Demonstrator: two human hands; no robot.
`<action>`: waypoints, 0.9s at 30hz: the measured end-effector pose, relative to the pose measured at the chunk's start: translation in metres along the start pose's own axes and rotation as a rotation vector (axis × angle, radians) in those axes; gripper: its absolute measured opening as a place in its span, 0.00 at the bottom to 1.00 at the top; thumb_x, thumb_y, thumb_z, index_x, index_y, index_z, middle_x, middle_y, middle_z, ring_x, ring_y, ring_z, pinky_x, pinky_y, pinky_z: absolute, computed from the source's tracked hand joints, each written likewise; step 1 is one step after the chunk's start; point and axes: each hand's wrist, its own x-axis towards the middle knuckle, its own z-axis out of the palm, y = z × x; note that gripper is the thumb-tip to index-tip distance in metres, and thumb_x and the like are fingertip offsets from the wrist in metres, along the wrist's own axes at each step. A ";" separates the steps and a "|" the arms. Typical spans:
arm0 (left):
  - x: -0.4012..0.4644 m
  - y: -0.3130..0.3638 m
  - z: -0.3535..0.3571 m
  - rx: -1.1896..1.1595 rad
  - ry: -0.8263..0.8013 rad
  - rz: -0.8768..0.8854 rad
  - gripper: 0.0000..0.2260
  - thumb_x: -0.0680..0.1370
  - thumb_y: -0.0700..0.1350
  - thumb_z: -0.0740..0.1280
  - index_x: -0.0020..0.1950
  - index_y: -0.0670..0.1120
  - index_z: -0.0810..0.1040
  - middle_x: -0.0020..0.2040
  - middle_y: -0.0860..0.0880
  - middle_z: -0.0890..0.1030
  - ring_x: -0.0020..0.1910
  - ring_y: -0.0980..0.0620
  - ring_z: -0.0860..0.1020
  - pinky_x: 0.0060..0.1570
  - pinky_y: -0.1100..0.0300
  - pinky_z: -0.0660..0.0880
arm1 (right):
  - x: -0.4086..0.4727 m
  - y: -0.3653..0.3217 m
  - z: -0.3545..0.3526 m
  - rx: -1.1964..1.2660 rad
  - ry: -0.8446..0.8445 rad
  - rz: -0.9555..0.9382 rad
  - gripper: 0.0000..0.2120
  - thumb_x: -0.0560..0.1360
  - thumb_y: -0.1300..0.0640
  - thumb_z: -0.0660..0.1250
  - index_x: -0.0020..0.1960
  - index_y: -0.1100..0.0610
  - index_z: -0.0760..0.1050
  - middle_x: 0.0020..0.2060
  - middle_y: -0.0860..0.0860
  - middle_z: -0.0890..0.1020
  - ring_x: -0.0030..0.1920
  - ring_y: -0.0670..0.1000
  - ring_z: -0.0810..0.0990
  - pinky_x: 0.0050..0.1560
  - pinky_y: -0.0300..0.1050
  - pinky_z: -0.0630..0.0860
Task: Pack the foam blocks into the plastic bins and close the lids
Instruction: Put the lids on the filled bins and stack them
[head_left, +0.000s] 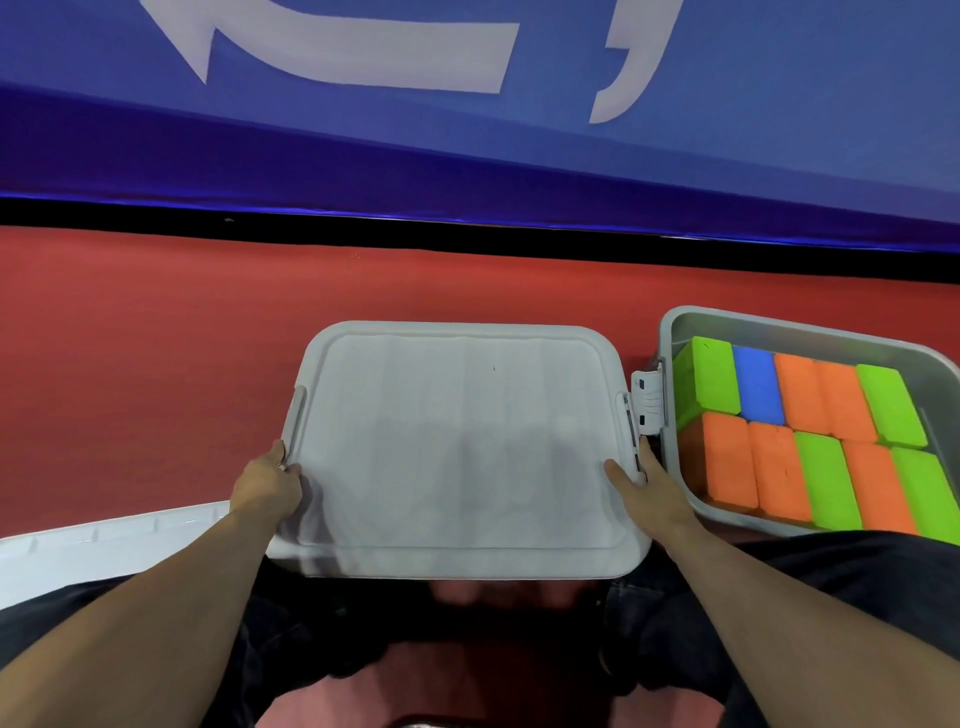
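A grey plastic lid (457, 447) lies flat over a bin in front of me on the red floor; the bin beneath is hidden. My left hand (267, 486) grips the lid's left edge, thumb on top, fingers curled under the rim. My right hand (647, 486) holds the right edge the same way, just below a white latch (649, 402). To the right stands an open grey bin (675, 332) filled with upright orange, green and blue foam blocks (810, 441) in two rows.
A second lid or flat white panel (104, 540) lies on the floor at the left, partly under my left arm. My dark-trousered legs sit below the lid. A blue banner (467, 145) with white marks stands along the back.
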 end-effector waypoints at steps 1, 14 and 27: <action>-0.001 0.001 0.000 0.011 0.001 0.002 0.16 0.82 0.40 0.62 0.71 0.42 0.73 0.62 0.33 0.77 0.60 0.31 0.76 0.58 0.46 0.72 | 0.002 0.002 -0.001 -0.017 -0.008 -0.005 0.35 0.82 0.48 0.65 0.82 0.48 0.50 0.74 0.53 0.71 0.75 0.55 0.68 0.65 0.40 0.62; -0.005 0.002 -0.002 -0.024 -0.011 -0.019 0.19 0.83 0.40 0.62 0.75 0.42 0.71 0.66 0.33 0.76 0.63 0.31 0.74 0.61 0.45 0.71 | 0.013 0.011 0.002 -0.311 -0.080 -0.011 0.45 0.77 0.32 0.62 0.83 0.45 0.41 0.73 0.54 0.70 0.71 0.56 0.72 0.71 0.51 0.69; 0.016 -0.050 0.018 -0.418 -0.366 -0.422 0.53 0.48 0.64 0.85 0.65 0.38 0.75 0.59 0.35 0.81 0.51 0.31 0.83 0.52 0.37 0.80 | 0.007 0.013 0.020 -0.120 -0.081 0.390 0.66 0.64 0.40 0.82 0.81 0.54 0.37 0.75 0.57 0.64 0.71 0.65 0.69 0.60 0.67 0.76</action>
